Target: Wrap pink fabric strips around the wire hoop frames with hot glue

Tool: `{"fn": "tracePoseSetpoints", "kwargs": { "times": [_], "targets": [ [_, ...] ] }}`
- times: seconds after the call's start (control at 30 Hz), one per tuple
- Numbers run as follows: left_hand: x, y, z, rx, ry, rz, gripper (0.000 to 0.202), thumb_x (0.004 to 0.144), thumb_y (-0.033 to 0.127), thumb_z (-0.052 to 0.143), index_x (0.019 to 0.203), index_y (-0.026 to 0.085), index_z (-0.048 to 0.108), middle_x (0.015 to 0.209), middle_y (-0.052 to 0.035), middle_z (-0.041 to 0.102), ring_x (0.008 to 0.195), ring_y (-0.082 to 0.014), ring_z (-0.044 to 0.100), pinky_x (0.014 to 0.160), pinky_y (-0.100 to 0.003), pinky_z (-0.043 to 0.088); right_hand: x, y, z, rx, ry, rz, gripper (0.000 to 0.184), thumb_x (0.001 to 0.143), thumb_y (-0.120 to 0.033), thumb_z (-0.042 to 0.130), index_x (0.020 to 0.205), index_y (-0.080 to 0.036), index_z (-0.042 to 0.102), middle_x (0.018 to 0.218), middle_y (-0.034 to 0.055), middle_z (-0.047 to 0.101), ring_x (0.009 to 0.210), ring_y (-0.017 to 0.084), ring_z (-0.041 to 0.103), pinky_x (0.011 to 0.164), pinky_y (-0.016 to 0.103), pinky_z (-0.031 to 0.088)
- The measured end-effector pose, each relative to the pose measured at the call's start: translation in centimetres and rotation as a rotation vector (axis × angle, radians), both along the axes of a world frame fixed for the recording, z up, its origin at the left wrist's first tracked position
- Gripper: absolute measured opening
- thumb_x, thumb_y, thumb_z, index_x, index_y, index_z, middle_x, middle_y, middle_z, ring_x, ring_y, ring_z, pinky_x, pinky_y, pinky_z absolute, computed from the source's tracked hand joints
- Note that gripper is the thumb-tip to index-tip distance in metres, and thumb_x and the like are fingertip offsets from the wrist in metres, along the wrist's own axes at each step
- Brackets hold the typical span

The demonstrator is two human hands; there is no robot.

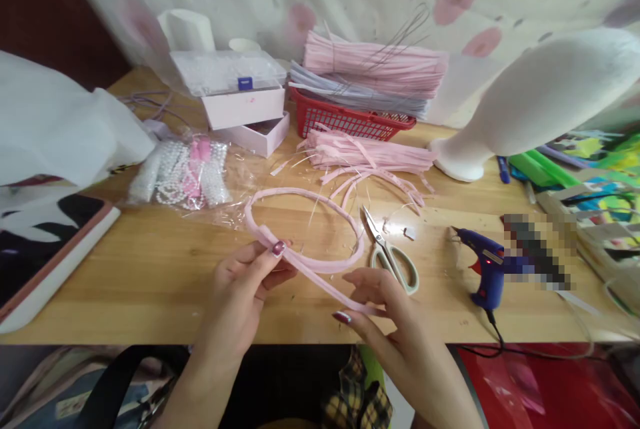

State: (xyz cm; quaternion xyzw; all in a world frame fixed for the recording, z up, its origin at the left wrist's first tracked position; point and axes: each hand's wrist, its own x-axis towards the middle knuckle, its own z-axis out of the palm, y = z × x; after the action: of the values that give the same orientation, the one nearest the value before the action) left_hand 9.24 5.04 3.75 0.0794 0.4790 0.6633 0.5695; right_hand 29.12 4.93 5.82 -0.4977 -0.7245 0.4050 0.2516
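Hoop (330, 265) of pink strip is in front of the person, over the wooden table (150, 282). Its long loose tail (327, 288) slants down to the right, toward the person. The left hand (250, 276) pinches the hoop tight between thumb and fingers, right where the tail comes off. The thumb nail is dark red with a shiny edge. The right hand (390, 309) has the far part of the tail between its thumb and fingers. The two hands are apart, and the tail runs from one to the other.

Just past the right hand, scissors (381, 242) with pale handles lie on the table, with the blades pointing away. Farther right is a blue glue gun (490, 282) with a little red light on. A patch of blurry squares hides part of it.

Behind the hoop is a bunch of pink strips (370, 152), and some of them curl out toward the scissors. Behind that is a red basket (345, 124) with a pink bundle (370, 62) lying on top of pale blue strips (350, 91). To the left is a clear bag (173, 176) of white beads, near a white box (245, 109) with a clear case (225, 72) on it.
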Motion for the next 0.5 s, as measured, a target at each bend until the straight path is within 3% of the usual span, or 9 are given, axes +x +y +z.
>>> {"fn": "tracePoseSetpoints", "kwargs": {
  "times": [0.07, 0.13, 0.3, 0.5],
  "targets": [
    [-0.2, 0.0, -0.3, 0.022, -0.020, -0.048, 0.026, 0.056, 0.034, 0.097, 0.069, 0.017, 0.081, 0.071, -0.0023, 0.078, 0.062, -0.0107, 0.071, 0.062, -0.018, 0.063, 0.2, 0.2, 0.4, -0.009, 0.024, 0.025, 0.012, 0.102, -0.035, 0.054, 0.102, -0.025, 0.061, 0.071, -0.0020, 0.063, 0.060, 0.013, 0.061, 0.049, 0.019, 0.046],
    [-0.4, 0.0, -0.5, 0.041, -0.029, -0.075, 0.027, 0.058, 0.036, 0.097, 0.071, 0.018, 0.082, 0.071, -0.0023, 0.078, 0.063, -0.0109, 0.072, 0.062, -0.018, 0.063, 0.8, 0.2, 1.0, 0.056, 0.027, 0.035, 0.019, 0.102, -0.035, 0.053, 0.090, -0.024, 0.061, 0.066, -0.0024, 0.060, 0.055, 0.012, 0.055, 0.049, 0.020, 0.042],
    [-0.5, 0.0, -0.4, 0.079, -0.027, -0.058, 0.025, 0.066, 0.036, 0.093, 0.076, 0.018, 0.081, 0.073, -0.0016, 0.078, 0.067, -0.0104, 0.073, 0.065, -0.017, 0.062, 1.3, 0.7, 1.4, 0.171, -0.004, -0.032, 0.022, 0.104, -0.033, 0.049, 0.087, -0.024, 0.061, 0.061, -0.0050, 0.051, 0.054, 0.011, 0.047, 0.052, 0.022, 0.037],
    [-0.2, 0.3, 0.1, 0.093, -0.050, -0.014, 0.027, 0.063, 0.031, 0.095, 0.075, 0.017, 0.075, 0.070, 0.0022, 0.075, 0.061, -0.0090, 0.071, 0.061, -0.016, 0.062, 1.7, 1.7, 0.7, 0.216, -0.028, 0.125, 0.020, 0.102, -0.025, 0.053, 0.084, -0.022, 0.061, 0.066, -0.0036, 0.058, 0.058, 0.010, 0.053, 0.055, 0.020, 0.041]
  ]
}}
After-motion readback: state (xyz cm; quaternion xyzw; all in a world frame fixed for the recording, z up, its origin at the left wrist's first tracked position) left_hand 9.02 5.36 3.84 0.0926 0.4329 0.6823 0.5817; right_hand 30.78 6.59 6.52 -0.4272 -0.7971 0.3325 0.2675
